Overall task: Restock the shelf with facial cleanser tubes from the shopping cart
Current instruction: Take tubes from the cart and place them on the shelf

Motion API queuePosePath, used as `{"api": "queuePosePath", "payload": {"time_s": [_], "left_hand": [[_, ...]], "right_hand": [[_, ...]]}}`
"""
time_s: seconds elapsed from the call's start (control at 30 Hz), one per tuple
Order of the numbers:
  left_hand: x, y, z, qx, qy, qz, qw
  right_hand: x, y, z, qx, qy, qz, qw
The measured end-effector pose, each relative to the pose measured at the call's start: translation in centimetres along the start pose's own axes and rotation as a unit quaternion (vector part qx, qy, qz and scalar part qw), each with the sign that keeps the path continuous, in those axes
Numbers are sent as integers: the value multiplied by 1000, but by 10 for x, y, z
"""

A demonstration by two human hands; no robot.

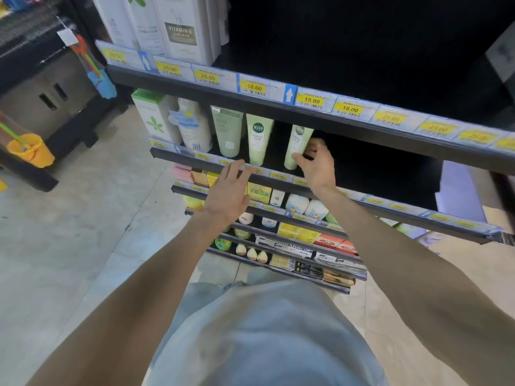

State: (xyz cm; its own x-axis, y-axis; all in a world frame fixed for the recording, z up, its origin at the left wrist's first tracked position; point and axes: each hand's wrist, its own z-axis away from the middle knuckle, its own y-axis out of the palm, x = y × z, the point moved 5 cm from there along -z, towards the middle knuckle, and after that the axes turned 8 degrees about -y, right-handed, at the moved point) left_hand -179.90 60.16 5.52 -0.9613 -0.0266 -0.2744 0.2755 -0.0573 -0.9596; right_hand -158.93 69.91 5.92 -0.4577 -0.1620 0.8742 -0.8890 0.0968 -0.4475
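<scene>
The shelf [211, 157] ran dark to the right, its depth unreadable. The right hand [317, 165] pinched a pale green cleanser tube [296, 146] standing upright there; the left hand [231, 188] hovered, fingers spread. No cart showed.

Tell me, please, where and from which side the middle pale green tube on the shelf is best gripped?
Probably pinch the pale green tube around its lower body, near the cap it stands on, coming straight from the open shelf front. It stands upright, with a gap on its right for fingers and the sage tube close on its left.
</scene>
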Motion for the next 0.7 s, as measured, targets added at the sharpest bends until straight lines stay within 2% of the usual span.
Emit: {"api": "queuePosePath", "payload": {"time_s": [0.17, 0.7], "left_hand": [[0, 8, 4, 3, -17, -28, 999], [5, 18, 3, -9, -36, 12, 999]], "right_hand": [[-9, 9, -14, 5, 2, 11, 1000], [-27, 29, -90, -37, 40, 39, 998]]}}
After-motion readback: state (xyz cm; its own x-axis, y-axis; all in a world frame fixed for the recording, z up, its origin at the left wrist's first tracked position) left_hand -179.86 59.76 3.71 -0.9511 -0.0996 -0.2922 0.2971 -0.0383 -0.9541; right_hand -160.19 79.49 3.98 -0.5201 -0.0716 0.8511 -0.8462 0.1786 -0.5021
